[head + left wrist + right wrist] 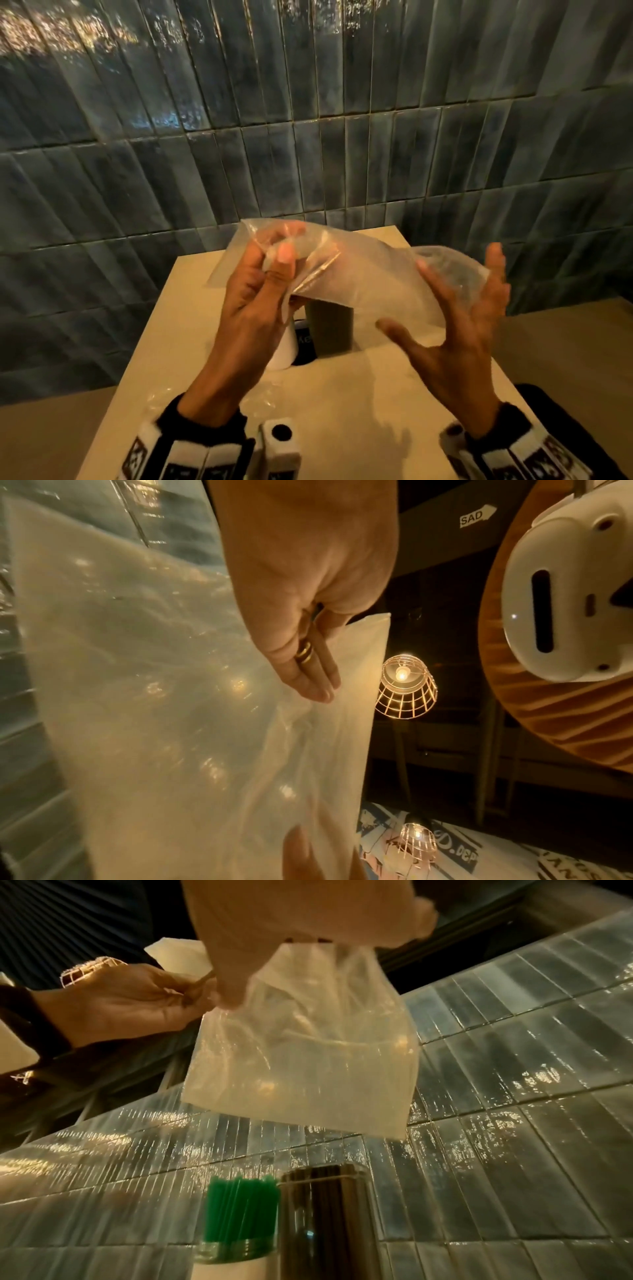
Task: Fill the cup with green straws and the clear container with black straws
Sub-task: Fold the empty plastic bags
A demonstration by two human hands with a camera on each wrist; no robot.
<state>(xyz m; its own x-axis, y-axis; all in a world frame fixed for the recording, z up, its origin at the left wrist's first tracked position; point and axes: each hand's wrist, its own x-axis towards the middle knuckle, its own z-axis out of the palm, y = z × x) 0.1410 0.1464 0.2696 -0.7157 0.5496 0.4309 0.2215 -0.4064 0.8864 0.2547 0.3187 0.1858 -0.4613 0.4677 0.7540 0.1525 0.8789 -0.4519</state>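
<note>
Both hands hold an empty clear plastic bag [356, 274] up over the table. My left hand [281, 248] pinches its left end between the thumb and the fingers [318, 688], one of which wears a ring. My right hand [442, 291] is spread wide under the bag's right end, with straight fingers touching the film and the thumb apart. Under the bag stand a white cup [284, 346] packed with green straws [240, 1213] and, touching its right side, a clear container [330, 329] full of black straws [325, 1218].
The cup and container stand on a beige table [342, 394] close to a dark tiled wall [308, 137]. Another crumpled clear bag [161, 397] lies on the table by my left wrist. Wire-caged lamps [405, 688] hang overhead.
</note>
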